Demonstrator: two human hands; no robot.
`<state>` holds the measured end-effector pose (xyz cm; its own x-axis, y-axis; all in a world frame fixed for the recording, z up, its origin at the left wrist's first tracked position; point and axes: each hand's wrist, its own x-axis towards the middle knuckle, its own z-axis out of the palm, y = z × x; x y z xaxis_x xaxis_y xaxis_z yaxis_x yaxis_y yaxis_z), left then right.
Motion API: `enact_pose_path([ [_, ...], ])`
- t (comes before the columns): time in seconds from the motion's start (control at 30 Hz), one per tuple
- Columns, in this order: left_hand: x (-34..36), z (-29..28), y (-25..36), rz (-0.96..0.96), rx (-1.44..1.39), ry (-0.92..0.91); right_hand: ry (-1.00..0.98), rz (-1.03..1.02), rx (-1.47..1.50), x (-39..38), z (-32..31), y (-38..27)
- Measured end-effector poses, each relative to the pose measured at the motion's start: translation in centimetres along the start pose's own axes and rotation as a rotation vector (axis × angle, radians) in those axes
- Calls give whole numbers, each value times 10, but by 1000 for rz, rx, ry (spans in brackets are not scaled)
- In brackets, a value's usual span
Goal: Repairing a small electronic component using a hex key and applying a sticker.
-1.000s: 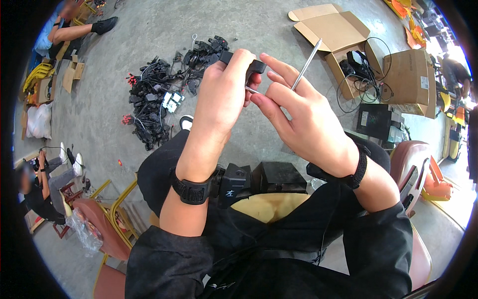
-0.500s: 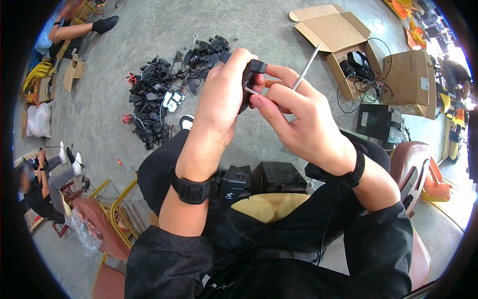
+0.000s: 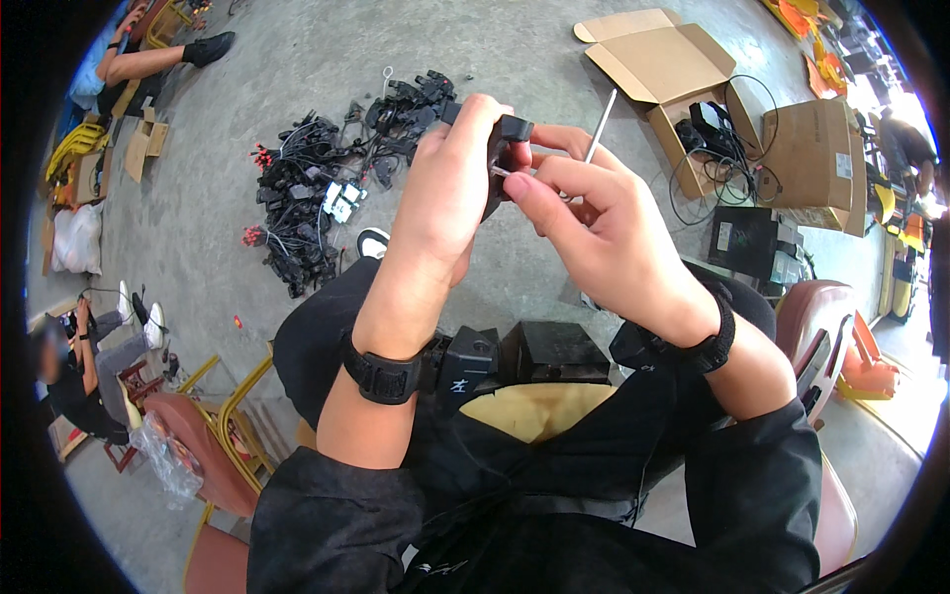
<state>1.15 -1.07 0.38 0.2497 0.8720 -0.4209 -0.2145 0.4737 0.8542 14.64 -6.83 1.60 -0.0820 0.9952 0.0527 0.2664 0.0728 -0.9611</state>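
Note:
My left hand is closed around a black plastic part, holding it up in front of me. Most of that part is hidden behind the fingers and palm. In my right hand is a thin silver metal rod, which sticks up between the fingers. The right thumb and forefinger also pinch a small silver piece against the inner side of the black part. Whether this piece belongs to the rod, I cannot tell.
A pile of black parts with cables lies on the floor ahead, with a white piece on it. An open cardboard box stands at the right, beside a closed carton. Two people sit at the left; chairs stand on both sides.
The right hand has turned slightly, and its thumb has come closer to the black part. The rod stands steeper, with its upper end further left and less of it showing.

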Motion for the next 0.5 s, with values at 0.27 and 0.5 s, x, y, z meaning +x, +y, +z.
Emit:
enact_pose_path([
  [0.27, 0, 0, -5, -9, -25, -7, -158, 196, 123, 8, -12, 1],
  [0.5, 0, 2, -10, 19, -48, 29, -147, 219, 152, 6, -10, 0],
])
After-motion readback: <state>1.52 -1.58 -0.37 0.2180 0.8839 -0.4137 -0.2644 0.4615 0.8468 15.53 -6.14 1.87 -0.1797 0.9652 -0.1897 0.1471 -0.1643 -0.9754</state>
